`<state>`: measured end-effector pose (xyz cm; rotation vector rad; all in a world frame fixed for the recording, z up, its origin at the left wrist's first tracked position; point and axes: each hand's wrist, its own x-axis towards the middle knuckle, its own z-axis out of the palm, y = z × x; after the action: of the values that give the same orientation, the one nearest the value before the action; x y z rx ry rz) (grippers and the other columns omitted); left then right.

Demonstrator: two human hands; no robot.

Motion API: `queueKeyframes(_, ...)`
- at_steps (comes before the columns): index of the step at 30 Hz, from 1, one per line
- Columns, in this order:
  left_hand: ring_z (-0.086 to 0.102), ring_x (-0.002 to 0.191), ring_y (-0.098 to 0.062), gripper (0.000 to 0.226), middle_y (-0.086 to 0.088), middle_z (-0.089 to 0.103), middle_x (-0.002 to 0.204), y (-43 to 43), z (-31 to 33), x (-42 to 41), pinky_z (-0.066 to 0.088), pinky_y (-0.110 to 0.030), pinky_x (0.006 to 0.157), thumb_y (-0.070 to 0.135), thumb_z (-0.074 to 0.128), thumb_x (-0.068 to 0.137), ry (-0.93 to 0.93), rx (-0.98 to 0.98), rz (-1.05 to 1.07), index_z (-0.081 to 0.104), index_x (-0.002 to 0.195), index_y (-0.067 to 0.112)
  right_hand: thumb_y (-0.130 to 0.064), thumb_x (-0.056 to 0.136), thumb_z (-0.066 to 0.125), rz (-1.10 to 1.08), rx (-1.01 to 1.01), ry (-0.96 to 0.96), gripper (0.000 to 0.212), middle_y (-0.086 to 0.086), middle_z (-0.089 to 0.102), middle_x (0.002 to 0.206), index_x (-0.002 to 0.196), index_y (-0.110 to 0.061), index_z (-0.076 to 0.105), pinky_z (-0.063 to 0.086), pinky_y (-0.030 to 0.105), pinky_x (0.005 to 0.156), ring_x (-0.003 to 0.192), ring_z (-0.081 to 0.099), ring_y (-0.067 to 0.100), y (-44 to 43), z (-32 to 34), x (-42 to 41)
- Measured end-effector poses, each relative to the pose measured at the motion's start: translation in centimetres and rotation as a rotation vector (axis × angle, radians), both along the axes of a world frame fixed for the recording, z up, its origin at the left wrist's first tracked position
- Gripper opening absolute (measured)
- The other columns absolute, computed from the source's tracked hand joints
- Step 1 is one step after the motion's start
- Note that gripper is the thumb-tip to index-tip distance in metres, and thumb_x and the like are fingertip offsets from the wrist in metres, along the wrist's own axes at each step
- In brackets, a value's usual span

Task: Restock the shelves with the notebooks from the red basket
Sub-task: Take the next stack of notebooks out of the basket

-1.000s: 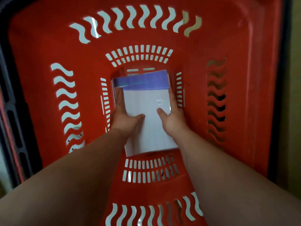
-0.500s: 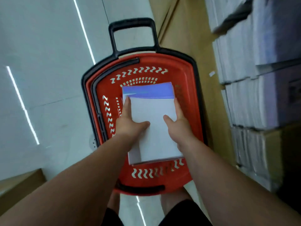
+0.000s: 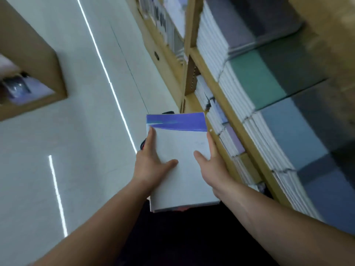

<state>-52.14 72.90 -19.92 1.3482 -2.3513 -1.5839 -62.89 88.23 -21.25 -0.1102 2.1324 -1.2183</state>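
The notebooks [image 3: 180, 166], a thick white-covered stack with a purple band, are at centre frame, held in the air just left of the shelves [image 3: 228, 104]. The left hand [image 3: 151, 164] and right hand [image 3: 213, 166] clamp its long edges, thumbs pressed on the cover and forefingers stretched along the sides. The stack is probably heavy, stiff and glossy, so the layers may slide. It is best gripped at both sides, with support underneath.

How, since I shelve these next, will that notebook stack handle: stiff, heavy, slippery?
Probably stiff: the notebook stack lies flat between the left hand and right hand. Likely heavy, needing both hands. Its layers look staggered at the purple end, so they may slide.
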Motion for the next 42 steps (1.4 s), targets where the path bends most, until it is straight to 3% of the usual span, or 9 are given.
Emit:
queueKeyframes(12,0.061,0.112,-0.018,0.126,0.010,0.052,0.127,-4.9,10.9,-5.3,0.055,-0.045,0.098,0.015,0.087,0.074,0.166,-0.016,-0.467,-0.001,0.157,0.050,-0.021,0.103,0.057,-0.407,-0.263,0.017,0.071,-0.045,0.040,0.128,0.153,-0.057,0.021,0.039,0.006,0.087,0.116,0.047,-0.015,0.4,9.9,2.0)
queueKeyframes(17,0.059,0.118,-0.022,0.119,0.005,0.052,0.137,-1.8,11.8,-9.0,0.054,-0.044,0.099,0.013,0.087,0.075,0.115,0.080,-0.649,0.008,0.158,0.046,-0.022,0.096,0.064,-0.656,-0.361,0.009,0.080,-0.030,0.040,0.154,0.143,-0.072,0.023,0.045,0.045,0.113,0.130,0.054,0.001,3.4,9.8,4.6)
queueKeyframes(22,0.059,0.119,-0.022,0.115,0.006,0.054,0.135,3.2,12.0,-11.7,0.055,-0.049,0.098,0.013,0.087,0.074,0.099,0.131,-0.721,0.014,0.156,0.049,-0.016,0.101,0.060,-0.769,-0.358,0.028,0.081,-0.030,0.043,0.149,0.153,-0.061,0.018,0.056,0.023,0.088,0.095,0.063,-0.017,8.3,10.4,4.0)
queueKeyframes(26,0.062,0.114,-0.021,0.115,0.008,0.057,0.133,4.5,12.8,-13.7,0.058,-0.049,0.093,0.018,0.088,0.071,0.093,0.152,-0.689,0.017,0.153,0.055,-0.015,0.100,0.061,-0.773,-0.354,0.071,0.081,-0.028,0.042,0.152,0.152,-0.062,0.019,0.053,0.034,0.100,0.110,0.062,-0.006,9.7,11.6,2.2)
queueKeyframes(28,0.062,0.114,-0.022,0.114,0.007,0.056,0.132,4.1,13.4,-14.8,0.058,-0.050,0.093,0.013,0.087,0.074,0.092,0.162,-0.685,0.017,0.154,0.054,-0.015,0.100,0.061,-0.771,-0.361,0.095,0.080,-0.030,0.042,0.151,0.153,-0.059,0.020,0.054,0.022,0.090,0.114,0.059,-0.009,9.2,12.1,1.2)
queueKeyframes(32,0.065,0.109,-0.021,0.110,0.008,0.060,0.127,1.6,14.0,-17.9,0.059,-0.048,0.090,0.006,0.084,0.077,0.089,0.207,-0.675,0.022,0.153,0.054,-0.010,0.100,0.060,-0.812,-0.352,0.090,0.077,-0.048,0.058,0.116,0.156,-0.050,0.025,0.054,0.038,0.095,0.109,0.061,-0.006,6.5,13.0,-1.4)
queueKeyframes(35,0.070,0.101,-0.019,0.106,0.006,0.067,0.120,-0.7,13.7,-21.9,0.061,-0.040,0.081,0.001,0.084,0.076,0.096,0.292,-0.670,0.029,0.153,0.050,-0.011,0.100,0.061,-0.878,-0.336,0.130,0.072,-0.031,0.060,0.134,0.156,-0.044,0.031,0.057,0.025,0.089,0.106,0.066,-0.008,3.9,13.0,-4.3)
queueKeyframes(39,0.068,0.103,-0.019,0.097,0.006,0.068,0.123,-3.3,13.3,-28.1,0.059,-0.040,0.090,0.009,0.085,0.073,0.099,0.232,-0.837,0.038,0.151,0.045,-0.012,0.099,0.063,-1.053,-0.285,0.175,0.063,-0.010,0.059,0.143,0.154,-0.034,0.041,0.051,0.033,0.104,0.122,0.062,0.011,0.6,13.3,-8.9)
queueKeyframes(42,0.063,0.099,-0.019,0.089,0.004,0.064,0.121,-5.1,12.7,-30.9,0.054,-0.029,0.082,0.008,0.077,0.081,0.095,0.164,-0.949,0.035,0.153,0.038,-0.009,0.100,0.062,-1.126,-0.254,0.182,0.053,-0.004,0.060,0.137,0.149,-0.027,0.048,0.053,0.013,0.080,0.105,0.064,0.010,-1.5,13.1,-12.1)
